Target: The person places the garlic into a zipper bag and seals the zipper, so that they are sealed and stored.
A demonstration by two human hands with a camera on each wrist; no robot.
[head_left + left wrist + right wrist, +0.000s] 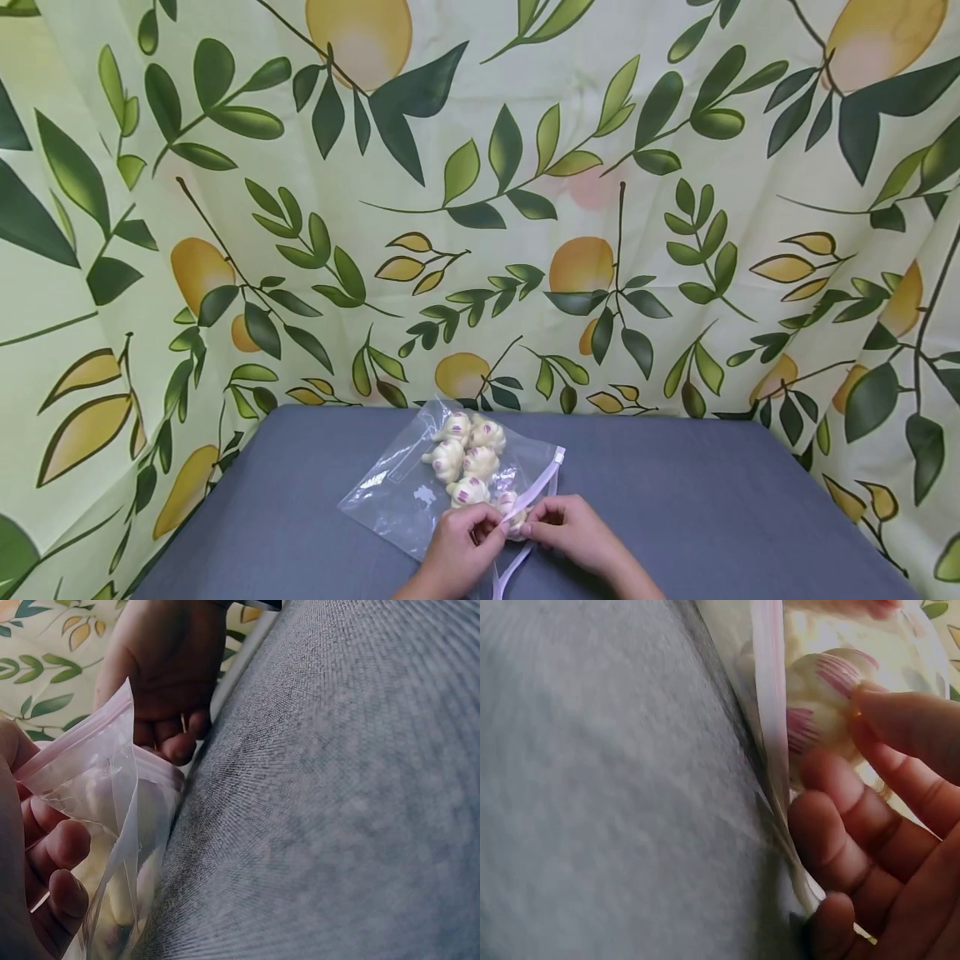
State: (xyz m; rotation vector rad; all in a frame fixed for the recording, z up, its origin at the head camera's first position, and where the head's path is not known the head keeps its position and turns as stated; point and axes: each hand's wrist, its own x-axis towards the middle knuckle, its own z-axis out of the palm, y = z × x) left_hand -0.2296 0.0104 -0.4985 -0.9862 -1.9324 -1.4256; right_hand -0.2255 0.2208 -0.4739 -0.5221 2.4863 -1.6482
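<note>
A clear zip bag (390,492) with a pale pink zip edge lies on the table, its mouth parted toward the right. Several white garlic bulbs (468,492) with purple streaks are inside it. My left hand (461,542) pinches the upper zip edge (82,739) between thumb and fingers. At the mouth, my right hand (573,533) has thumb and fingertips on a purple-striped garlic bulb (821,686). That bulb is partly hidden by the zip strip (769,682) and the fingers.
The bag rests on a grey cloth-covered table (675,492). A curtain (480,250) printed with leaves and orange fruit hangs behind the table and along both sides. The white zip slider (558,455) sits at the bag's upper right corner.
</note>
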